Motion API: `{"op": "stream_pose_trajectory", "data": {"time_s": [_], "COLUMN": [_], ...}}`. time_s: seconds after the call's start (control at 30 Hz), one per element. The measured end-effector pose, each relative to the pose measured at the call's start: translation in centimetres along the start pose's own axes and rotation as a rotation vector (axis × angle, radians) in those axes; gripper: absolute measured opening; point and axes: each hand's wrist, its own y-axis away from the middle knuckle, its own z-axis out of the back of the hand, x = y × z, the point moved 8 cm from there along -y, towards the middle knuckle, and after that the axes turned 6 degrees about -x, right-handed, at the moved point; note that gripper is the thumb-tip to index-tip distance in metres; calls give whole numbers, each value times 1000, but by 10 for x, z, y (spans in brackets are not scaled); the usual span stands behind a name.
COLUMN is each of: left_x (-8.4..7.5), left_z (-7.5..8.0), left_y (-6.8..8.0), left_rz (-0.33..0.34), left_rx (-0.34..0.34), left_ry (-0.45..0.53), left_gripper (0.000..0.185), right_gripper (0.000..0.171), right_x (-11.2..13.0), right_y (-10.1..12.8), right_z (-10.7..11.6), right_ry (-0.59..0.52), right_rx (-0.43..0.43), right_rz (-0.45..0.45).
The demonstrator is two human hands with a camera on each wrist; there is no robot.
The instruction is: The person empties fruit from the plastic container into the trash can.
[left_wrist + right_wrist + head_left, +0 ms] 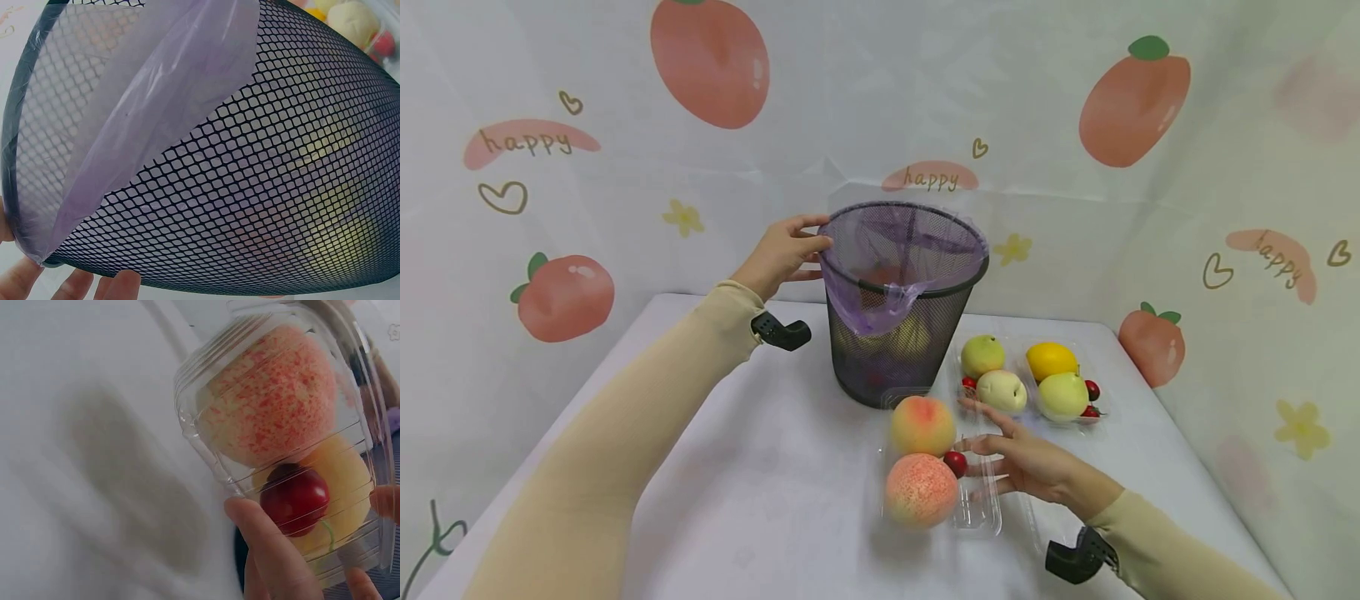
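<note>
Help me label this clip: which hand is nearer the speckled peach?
Right. The right hand grips the clear plastic container that holds the speckled peach, just beside it; the left hand is farther off, gripping the rim of the black mesh wastebasket.

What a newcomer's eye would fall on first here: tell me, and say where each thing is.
The black mesh bin with its purple liner, toward the back of the white table, the left hand at its rim. Next, in front of the bin, the clear container with two peaches and a red cherry, held by the right hand. Behind everything, large red fruit prints on the pale backdrop.
</note>
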Motion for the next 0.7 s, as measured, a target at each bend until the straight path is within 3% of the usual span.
{"op": "stream_pose_trajectory", "data": {"time_s": [0.43,0.7], "left_x": [0,0], "left_z": [1,0], "left_y": [-1,0], "left_rz": [-2,-2], "left_rx": [-4,-1], "left_ry": [-2,1], "left_gripper": [52,52], "right_gripper": [62,60], "right_x": [32,53], "right_y": [21,36], "right_z": [22,33], "right_ry": [69,67], "right_rx": [-81,-70], "right_rz": [56,145]}}
